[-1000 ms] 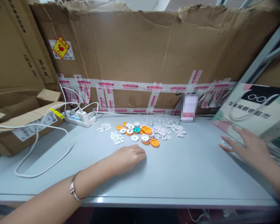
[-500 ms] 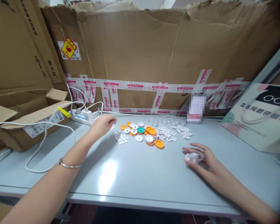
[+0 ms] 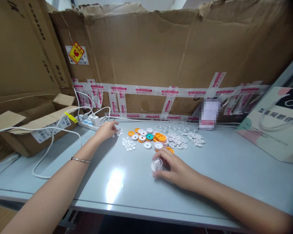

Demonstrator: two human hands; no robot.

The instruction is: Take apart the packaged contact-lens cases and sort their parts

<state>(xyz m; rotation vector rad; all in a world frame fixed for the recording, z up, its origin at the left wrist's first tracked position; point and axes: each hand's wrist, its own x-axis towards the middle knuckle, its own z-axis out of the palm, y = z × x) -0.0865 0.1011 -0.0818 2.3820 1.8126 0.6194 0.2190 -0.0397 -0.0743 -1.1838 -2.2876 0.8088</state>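
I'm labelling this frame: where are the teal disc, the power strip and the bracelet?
teal disc (image 3: 149, 137): head view, its top face.
power strip (image 3: 88, 123): head view, its white casing.
bracelet (image 3: 80, 159): head view, band on left wrist.

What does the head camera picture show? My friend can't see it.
A person's right hand holds a small clear round piece on a grey table. Their left hand touches tiny white parts beside a pile of orange, white and teal discs.

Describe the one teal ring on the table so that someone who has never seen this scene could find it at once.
On the grey table, in front of the taped cardboard wall, lies a cluster of small orange and white rings. The teal ring sits near its middle, between the two hands. It is the only teal piece there.
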